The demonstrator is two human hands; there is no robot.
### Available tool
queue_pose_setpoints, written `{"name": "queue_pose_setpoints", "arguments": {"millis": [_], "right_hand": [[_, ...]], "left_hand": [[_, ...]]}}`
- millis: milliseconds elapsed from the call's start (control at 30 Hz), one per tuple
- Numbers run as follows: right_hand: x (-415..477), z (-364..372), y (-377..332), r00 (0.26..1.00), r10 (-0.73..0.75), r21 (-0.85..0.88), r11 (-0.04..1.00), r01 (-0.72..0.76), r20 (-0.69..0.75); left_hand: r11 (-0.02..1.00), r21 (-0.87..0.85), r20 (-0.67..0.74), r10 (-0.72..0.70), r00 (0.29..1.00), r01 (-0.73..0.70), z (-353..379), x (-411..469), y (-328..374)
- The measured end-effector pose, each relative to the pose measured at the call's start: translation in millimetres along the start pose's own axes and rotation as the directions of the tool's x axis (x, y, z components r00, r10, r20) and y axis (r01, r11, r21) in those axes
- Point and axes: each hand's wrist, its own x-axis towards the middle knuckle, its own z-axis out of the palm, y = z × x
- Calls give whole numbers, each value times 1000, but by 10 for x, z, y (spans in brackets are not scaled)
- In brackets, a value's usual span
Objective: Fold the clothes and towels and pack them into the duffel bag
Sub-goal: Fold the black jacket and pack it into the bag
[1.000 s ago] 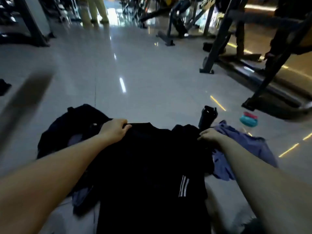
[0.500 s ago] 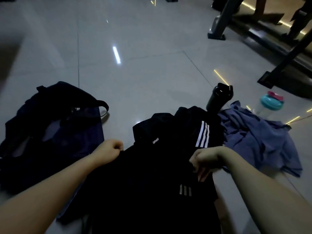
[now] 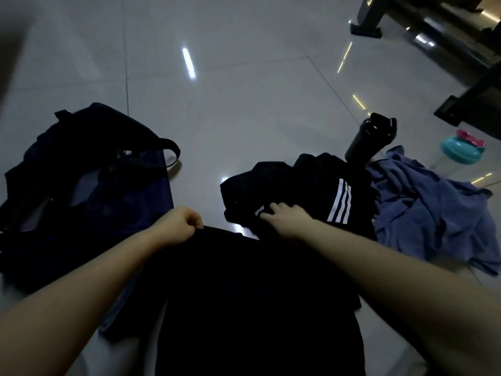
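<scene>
A black garment (image 3: 244,289) lies folded on the floor in front of me. My left hand (image 3: 179,226) pinches its far left corner with curled fingers. My right hand (image 3: 287,215) rests with spread fingers on a second black garment with three white stripes (image 3: 320,185), which lies crumpled just beyond the first. A dark navy duffel bag (image 3: 89,191) sits open on the floor to the left, its strap looped at the far side. A blue towel or shirt (image 3: 428,210) lies crumpled at the right.
A black shaker bottle (image 3: 368,139) stands behind the striped garment. A teal and pink bottle lid (image 3: 461,147) shows at the far right. Dark gym machine frames (image 3: 461,50) stand at the top right on the glossy tiled floor (image 3: 244,90).
The camera tilted down. Both hands drew the black garment's far edge toward me, folding it. My right hand then let go and moved onto the striped garment.
</scene>
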Motion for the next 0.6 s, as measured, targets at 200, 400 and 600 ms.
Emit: {"name": "queue_pose_setpoints", "arguments": {"millis": [200,400,600], "right_hand": [[-11,69,1123,959,283,-294,914,-280,-33],[-164,-256,777,922,219,-88,962,-258,-319],[-958,-119,-305,939,-62,84,996,36,337]], "left_hand": [[999,-42,-42,-9,999,7,11,34,-2],[995,-83,-174,-76,982,62,66,141,32],[984,-146,-303,-146,942,106,94,216,-20]]}}
